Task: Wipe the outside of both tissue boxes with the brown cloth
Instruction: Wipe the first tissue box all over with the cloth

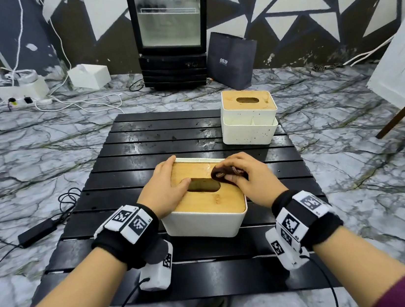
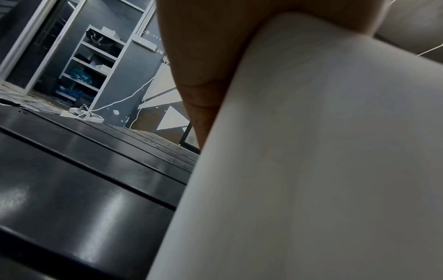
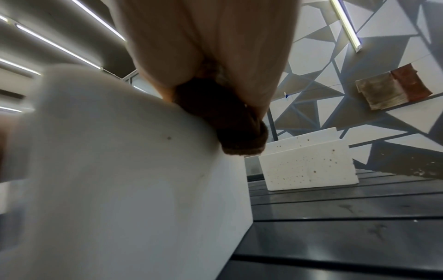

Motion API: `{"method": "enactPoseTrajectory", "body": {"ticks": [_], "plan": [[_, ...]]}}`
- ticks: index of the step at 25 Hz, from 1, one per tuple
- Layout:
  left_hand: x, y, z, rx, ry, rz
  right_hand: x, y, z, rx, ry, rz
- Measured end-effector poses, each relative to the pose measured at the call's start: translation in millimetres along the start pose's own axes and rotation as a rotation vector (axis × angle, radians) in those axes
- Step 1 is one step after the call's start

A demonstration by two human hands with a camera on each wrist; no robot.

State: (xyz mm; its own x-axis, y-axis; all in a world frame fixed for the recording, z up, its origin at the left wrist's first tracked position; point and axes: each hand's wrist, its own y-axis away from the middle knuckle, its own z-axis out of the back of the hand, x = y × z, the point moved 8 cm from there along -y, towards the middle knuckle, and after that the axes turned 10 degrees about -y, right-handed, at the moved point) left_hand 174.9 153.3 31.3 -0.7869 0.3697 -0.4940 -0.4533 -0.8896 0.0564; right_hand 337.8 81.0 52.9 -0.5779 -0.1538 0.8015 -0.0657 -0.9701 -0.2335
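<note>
A white tissue box with a wooden lid (image 1: 210,203) stands near me on the black slatted table (image 1: 143,145). My left hand (image 1: 166,186) lies over the lid's left side, fingers reaching the far edge and thumb at the slot. My right hand (image 1: 244,173) grips the bunched brown cloth (image 1: 221,174) and presses it on the lid's right side beside the slot. In the right wrist view the brown cloth (image 3: 230,121) sits on the top edge of the near box (image 3: 131,180). A second, speckled white tissue box (image 1: 248,119) stands at the table's far right corner.
A black glass-door fridge (image 1: 169,28) and a dark paper bag (image 1: 231,59) stand on the floor beyond the table. Cables, a power strip and white boxes (image 1: 88,75) lie at the back left. A power brick (image 1: 36,232) lies left of the table.
</note>
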Motion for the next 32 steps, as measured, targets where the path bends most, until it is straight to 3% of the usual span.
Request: {"method": "enactPoseTrajectory", "body": {"ticks": [5, 9, 13, 15, 18, 20, 24, 29, 32], "plan": [[3, 6, 9, -0.006, 0.145, -0.045, 1, -1, 3, -0.046, 0.018, -0.056], [0, 29, 5, 0.014, 0.051, -0.168, 1, 8, 2, -0.196, -0.052, -0.139], [11, 25, 7, 0.062, 0.100, -0.224, 8, 25, 3, -0.203, -0.013, -0.187], [21, 16, 16, 0.049, 0.152, -0.205, 16, 37, 2, -0.146, -0.027, -0.183], [34, 3, 33, -0.096, 0.150, -0.110, 31, 54, -13, 0.011, -0.036, -0.158], [36, 6, 35, -0.166, 0.119, -0.008, 39, 56, -16, 0.038, -0.060, -0.126], [15, 26, 6, -0.063, 0.080, 0.090, 44, 37, -5, -0.057, -0.080, -0.054], [-1, 17, 1, 0.008, 0.091, 0.036, 33, 27, -18, 0.041, 0.050, -0.068], [1, 10, -1, 0.044, 0.020, 0.040, 39, 45, -27, 0.094, 0.131, 0.015]]}}
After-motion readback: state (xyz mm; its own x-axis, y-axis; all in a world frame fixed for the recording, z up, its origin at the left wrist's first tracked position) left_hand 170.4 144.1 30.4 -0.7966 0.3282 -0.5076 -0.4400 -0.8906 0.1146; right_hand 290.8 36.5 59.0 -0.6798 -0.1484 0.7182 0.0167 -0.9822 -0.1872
